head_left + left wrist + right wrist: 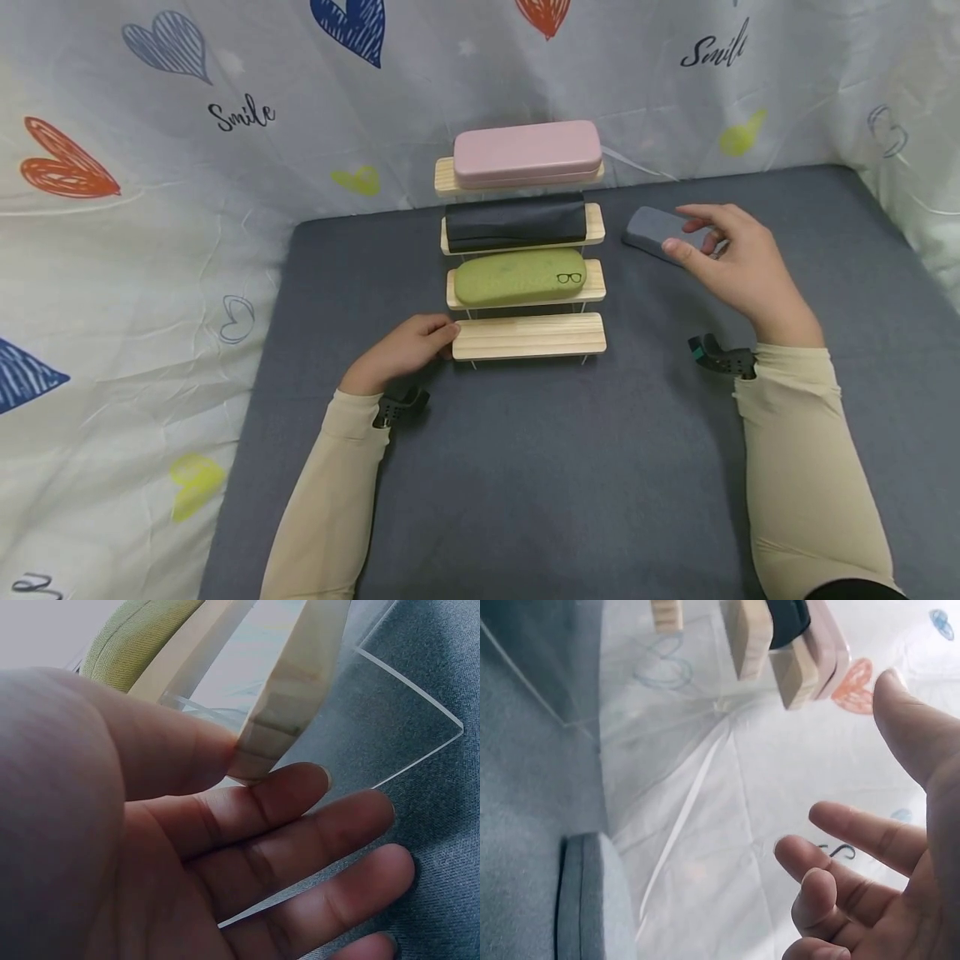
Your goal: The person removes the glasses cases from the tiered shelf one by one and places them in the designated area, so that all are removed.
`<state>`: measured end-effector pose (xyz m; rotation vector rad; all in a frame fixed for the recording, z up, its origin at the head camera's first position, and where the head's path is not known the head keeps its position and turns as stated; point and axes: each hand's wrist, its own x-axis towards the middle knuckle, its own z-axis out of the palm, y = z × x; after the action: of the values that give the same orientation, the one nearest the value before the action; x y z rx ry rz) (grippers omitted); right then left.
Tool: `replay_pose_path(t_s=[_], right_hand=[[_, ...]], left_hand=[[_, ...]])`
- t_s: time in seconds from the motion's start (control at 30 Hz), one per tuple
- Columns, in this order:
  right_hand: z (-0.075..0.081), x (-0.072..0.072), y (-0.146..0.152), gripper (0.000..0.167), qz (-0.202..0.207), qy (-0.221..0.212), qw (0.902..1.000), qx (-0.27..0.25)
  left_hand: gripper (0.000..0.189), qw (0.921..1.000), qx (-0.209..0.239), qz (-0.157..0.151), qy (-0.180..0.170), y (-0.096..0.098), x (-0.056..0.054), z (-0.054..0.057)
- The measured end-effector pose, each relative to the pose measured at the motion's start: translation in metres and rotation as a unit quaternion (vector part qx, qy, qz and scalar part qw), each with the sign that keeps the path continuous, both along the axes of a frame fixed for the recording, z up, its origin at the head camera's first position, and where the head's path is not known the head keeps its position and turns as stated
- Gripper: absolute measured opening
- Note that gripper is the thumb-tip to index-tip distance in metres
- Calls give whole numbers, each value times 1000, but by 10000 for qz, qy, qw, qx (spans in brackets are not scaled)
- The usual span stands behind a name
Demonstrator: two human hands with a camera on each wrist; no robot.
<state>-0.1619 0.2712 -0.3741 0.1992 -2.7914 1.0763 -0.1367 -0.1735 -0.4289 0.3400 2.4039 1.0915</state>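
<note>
A tiered display stand with wooden shelves (529, 337) stands on the table. My left hand (405, 348) pinches the left end of its lowest shelf between thumb and index finger; in the left wrist view the other fingers (352, 885) extend below the board (289, 690). A grey-blue glasses case (651, 230) lies to the right of the stand. Over it hovers my right hand (738, 258), thumb and fingers apart. In the right wrist view that case (592, 900) sits away from the fingers (847, 877).
On the upper shelves lie a pink glasses case (527, 154), a black case (515, 222) and a green glasses case (510, 279) with a spectacles print. Clear side panels (420, 761) support the shelves. A white curtain with hearts (405, 125) hangs behind the dark grey table (555, 483).
</note>
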Motion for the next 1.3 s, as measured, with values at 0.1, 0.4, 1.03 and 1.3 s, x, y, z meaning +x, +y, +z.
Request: replay_pose_path(t_s=[0.1,0.4,1.03,1.3], right_hand=[[2,3,-3,60,28,-2,9999,-104],[12,11,-11,52,202,164,9991,-335],[14,14,-30,47,1010,-225,9912,-821],[13,15,-40,50,1272,-409,9867,-921]], left_hand=[[35,10000,1,11,-15,0,0,0],[37,10000,36,-7,-14,0,0,-2],[35,10000,31,-14,24,1,-2,1],[35,10000,-81,-3,-22,1,-1,0]])
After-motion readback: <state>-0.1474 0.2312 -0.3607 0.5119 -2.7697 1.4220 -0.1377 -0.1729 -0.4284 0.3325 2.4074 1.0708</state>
